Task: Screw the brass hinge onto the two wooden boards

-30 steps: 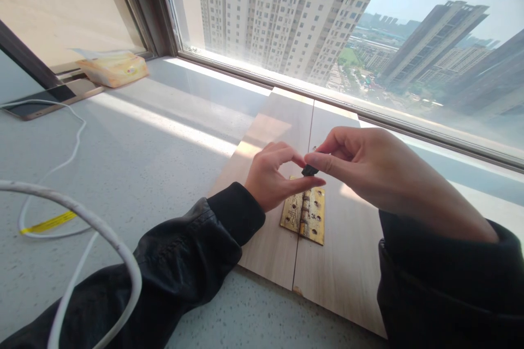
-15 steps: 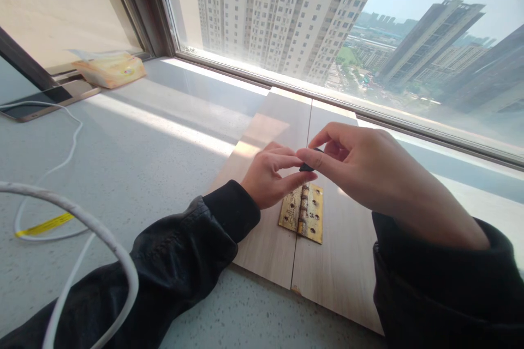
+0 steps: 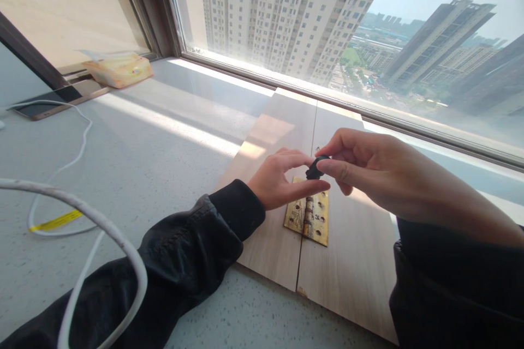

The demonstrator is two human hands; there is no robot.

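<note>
Both hands meet over the boards, and honestly the little black part point(image 3: 316, 168) between them is hard to read: small, dark, roundish, mostly covered by fingertips, so no telling what it is. The left hand point(image 3: 278, 181) pinches it from the left with thumb and forefinger, and the right hand point(image 3: 368, 169) has its fingers closed on it from the right. It's held in the air just above the top edge of the brass hinge point(image 3: 308, 215).

The hinge lies flat across the seam of two wooden boards point(image 3: 270, 240) on the counter point(image 3: 155, 142); its upper part is hidden behind the left thumb. The right board runs under the right sleeve point(image 3: 454, 294), so its near corner is out of sight.

Off left: a white cable point(image 3: 102, 229) cut off by the frame, a phone point(image 3: 45, 103), and a tissue pack point(image 3: 118, 69) by the window.
</note>
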